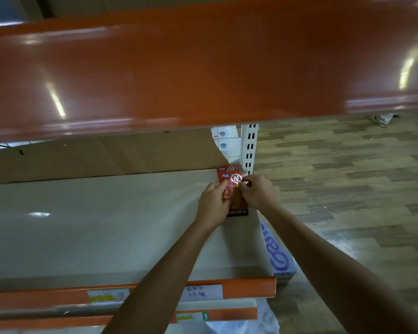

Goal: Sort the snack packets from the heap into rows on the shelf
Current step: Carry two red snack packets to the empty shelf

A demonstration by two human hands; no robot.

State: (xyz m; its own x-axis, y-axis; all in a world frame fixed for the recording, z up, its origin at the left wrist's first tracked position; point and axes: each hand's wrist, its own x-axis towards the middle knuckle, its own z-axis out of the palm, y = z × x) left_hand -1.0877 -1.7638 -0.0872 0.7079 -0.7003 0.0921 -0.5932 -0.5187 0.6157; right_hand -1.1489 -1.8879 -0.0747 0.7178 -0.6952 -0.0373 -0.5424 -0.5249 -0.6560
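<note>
On the pale shelf board [94, 225], at its far right end, small red snack packets [227, 175] lie in a line running back to the cardboard wall. My left hand [214, 203] grips the left edge of a red packet [229, 190]. My right hand [257, 190] pinches the packet's top right corner. Under both hands lies a dark packet [237, 212] with white lettering, partly hidden. The heap of packets is not in view.
An orange shelf [203, 68] juts out overhead. A white slotted upright [249, 148] stands right of the packets. A brown cardboard sheet [106, 157] backs the shelf. A blue-lettered box [279, 256] sits below the shelf's right end. Wood-pattern floor lies to the right.
</note>
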